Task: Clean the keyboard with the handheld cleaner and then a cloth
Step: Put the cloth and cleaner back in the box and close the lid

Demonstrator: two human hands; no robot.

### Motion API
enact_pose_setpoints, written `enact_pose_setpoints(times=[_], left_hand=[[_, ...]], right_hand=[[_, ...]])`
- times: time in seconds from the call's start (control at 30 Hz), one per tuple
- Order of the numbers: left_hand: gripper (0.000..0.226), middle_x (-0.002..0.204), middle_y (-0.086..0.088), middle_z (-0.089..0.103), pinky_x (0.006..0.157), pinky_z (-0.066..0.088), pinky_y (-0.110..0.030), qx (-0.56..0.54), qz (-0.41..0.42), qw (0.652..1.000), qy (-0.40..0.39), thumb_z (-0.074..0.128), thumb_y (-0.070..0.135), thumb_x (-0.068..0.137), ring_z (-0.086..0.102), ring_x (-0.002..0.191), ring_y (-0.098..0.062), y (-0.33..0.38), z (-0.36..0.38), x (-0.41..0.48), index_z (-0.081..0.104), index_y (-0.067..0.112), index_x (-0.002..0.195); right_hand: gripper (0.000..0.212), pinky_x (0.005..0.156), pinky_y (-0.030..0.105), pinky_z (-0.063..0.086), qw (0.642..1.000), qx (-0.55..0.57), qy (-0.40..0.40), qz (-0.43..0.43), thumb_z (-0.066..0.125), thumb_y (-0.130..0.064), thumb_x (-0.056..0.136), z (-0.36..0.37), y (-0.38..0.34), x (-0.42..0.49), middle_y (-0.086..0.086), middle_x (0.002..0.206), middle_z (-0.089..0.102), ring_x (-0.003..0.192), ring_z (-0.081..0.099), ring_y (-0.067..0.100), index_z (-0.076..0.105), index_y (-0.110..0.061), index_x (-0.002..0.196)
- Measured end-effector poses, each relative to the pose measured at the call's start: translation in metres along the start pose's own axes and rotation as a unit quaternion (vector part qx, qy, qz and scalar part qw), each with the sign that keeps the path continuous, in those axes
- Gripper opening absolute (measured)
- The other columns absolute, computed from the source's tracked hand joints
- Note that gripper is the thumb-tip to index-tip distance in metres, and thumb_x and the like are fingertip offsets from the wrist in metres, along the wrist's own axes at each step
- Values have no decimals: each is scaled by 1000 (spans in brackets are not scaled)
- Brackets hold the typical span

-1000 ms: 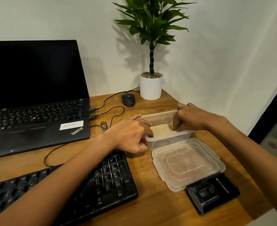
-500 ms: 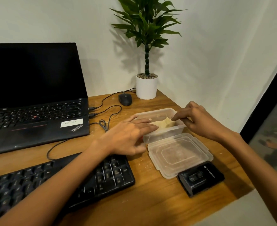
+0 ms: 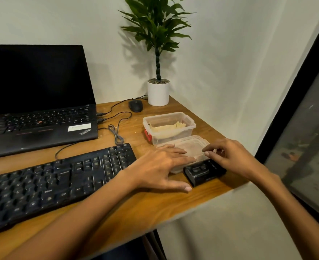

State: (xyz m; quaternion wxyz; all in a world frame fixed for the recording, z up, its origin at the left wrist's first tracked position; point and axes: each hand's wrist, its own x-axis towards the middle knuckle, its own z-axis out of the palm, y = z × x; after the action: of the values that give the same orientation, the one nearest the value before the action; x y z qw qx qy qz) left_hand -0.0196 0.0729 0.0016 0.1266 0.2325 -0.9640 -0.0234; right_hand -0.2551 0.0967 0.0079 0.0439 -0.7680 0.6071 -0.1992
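A black keyboard (image 3: 57,181) lies across the near left of the wooden desk. A clear plastic box (image 3: 169,128) holds a folded beige cloth (image 3: 167,127). Its clear lid (image 3: 192,147) lies flat in front of it. A black handheld cleaner (image 3: 202,171) lies at the desk's right edge, just in front of the lid. My left hand (image 3: 160,166) hovers over the lid's left side with fingers spread, holding nothing. My right hand (image 3: 230,156) is over the lid's right side with fingers apart, fingertips near the cleaner's top end.
An open black laptop (image 3: 42,109) stands at the back left with cables (image 3: 115,128) running from it. A black mouse (image 3: 135,105) and a potted plant (image 3: 158,91) sit at the back. The desk's right edge (image 3: 230,188) is close to the cleaner.
Both hands have let go of the box and moved toward me, over the lid and cleaner. The cloth in the box is now uncovered. The camera has tilted right.
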Motion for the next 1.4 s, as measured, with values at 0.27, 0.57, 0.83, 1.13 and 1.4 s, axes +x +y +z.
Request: enact_pose_setpoints(times=[0.27, 0.57, 0.83, 1.13, 1.4], left_hand=[[72, 125, -5, 59, 102, 28, -28, 1, -48, 997, 55, 57, 65, 75, 50, 119, -15, 20, 14, 2, 51, 19, 129], [64, 112, -2, 67, 107, 18, -30, 3, -39, 991, 128, 56, 62, 76, 58, 109, -11, 18, 16, 4, 60, 15, 119], [61, 109, -2, 68, 104, 32, -40, 1, -67, 976, 207, 55, 56, 72, 61, 105, -12, -11, -12, 11, 63, 13, 115], [55, 114, 1, 66, 79, 50, -33, -39, -192, 951, 241, 71, 39, 72, 59, 104, -14, -77, -40, 32, 59, 24, 123], [54, 114, 4, 66, 81, 50, -35, -82, -235, 956, 153, 71, 35, 72, 60, 102, -13, -121, -23, 44, 57, 28, 124]], right_hand=[[22, 54, 12, 38, 992, 40, 102, 59, 59, -37, 86, 17, 0, -30, -3, 88, 71, 68, 56, 3, 71, -21, 97], [22, 60, 16, 48, 978, 100, 154, 96, 64, -33, 83, 14, -9, -29, 3, 85, 72, 68, 57, 2, 73, -17, 95], [23, 71, 25, 52, 965, 152, 202, 76, 64, -31, 83, -5, -31, 14, -1, 84, 70, 75, 61, 6, 72, -16, 98], [35, 75, 23, 37, 974, 141, 173, 41, 60, -28, 87, 0, -60, 95, 4, 110, 64, 90, 53, 11, 60, -20, 120], [29, 89, 38, 48, 987, 108, 99, 62, 61, -28, 86, 32, -48, 131, 3, 109, 68, 102, 61, 20, 64, -21, 114]])
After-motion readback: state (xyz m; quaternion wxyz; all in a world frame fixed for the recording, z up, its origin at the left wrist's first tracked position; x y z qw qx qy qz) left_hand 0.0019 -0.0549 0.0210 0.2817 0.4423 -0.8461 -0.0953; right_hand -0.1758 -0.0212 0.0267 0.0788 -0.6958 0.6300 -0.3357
